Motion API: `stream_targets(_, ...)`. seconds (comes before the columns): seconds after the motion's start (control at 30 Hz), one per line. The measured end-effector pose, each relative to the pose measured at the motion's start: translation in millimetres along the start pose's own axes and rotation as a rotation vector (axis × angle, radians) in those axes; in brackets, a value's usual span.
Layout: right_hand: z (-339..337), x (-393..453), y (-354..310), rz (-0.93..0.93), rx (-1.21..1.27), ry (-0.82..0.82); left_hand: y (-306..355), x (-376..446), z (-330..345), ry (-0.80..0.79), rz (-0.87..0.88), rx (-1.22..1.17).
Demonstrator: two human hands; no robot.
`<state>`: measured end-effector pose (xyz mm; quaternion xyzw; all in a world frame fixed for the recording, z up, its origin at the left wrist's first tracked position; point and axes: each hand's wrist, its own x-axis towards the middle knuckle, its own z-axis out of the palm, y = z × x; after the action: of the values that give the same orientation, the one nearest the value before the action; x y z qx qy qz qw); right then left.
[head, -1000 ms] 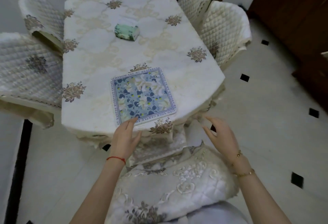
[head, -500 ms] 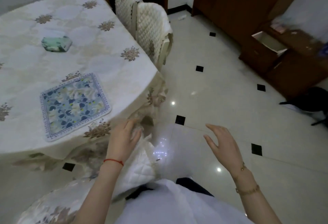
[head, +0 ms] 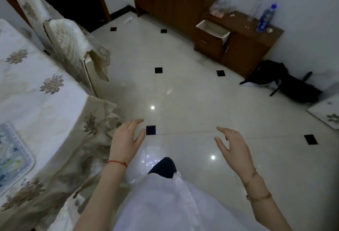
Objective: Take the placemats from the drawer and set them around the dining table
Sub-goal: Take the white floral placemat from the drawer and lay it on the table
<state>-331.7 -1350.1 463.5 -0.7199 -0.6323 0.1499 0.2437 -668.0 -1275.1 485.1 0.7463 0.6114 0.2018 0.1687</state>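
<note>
Bare floor [head: 183, 93] lies open toward the open drawer [head: 212, 29]; table [head: 45, 102] and chairs [head: 67, 47] crowd the left.

**Occluded, Cropped and Unresolved Items**

The placemat [head: 12, 155] is cut off by the left frame edge; its border lettering is blurred and unreadable. The dining table [head: 42, 106] extends past the left edge. The open drawer [head: 212, 29] shows only pale inner walls; its contents cannot be determined. Items on the cabinet top [head: 240, 21] are too small to identify. Both forearms exit the bottom edge.
</note>
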Motion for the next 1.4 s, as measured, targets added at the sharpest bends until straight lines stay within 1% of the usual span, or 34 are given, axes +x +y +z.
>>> stream_targets(0.13, -0.8, 37.3, 28.2, 0.059, 0.014, 0.004, 14.1, 58.7, 27.2, -0.034, 0.040, -0.002)
stream_targets(0.23, 0.5, 82.5, 49.3, 0.107, 0.029, 0.024, 21.9, 114.6, 51.0, -0.056, 0.081, -0.011)
stream_targets(0.4, -8.0, 184.6, 78.0, 0.142, 0.001, 0.071, 48.9, 228.6, 73.0, -0.059, 0.111, -0.051)
stream_targets(0.53, -21.9, 274.4, 100.7, 0.184, 0.010, 0.122, 73.3, 335.8, 84.6, -0.040, 0.179, -0.076)
stream_targets(0.67, -35.0, 354.6, 118.8, 0.225, 0.000, 0.175, 92.1, 436.8, 98.4, -0.078, 0.240, -0.064)
stream_targets(0.9, -39.1, 477.1, 163.1, 0.271, 0.004, 0.184, 121.1, 580.0, 136.0, -0.101, 0.276, -0.060)
stream_targets(1.13, -38.3, 624.4, 225.1, 0.275, 0.004, 0.164, 154.6, 720.7, 188.5, -0.100, 0.266, -0.072)
stream_targets(1.4, -75.4, 823.7, 276.1, 0.197, -0.013, 0.160, 202.7, 898.5, 220.0, -0.045, 0.247, -0.077)
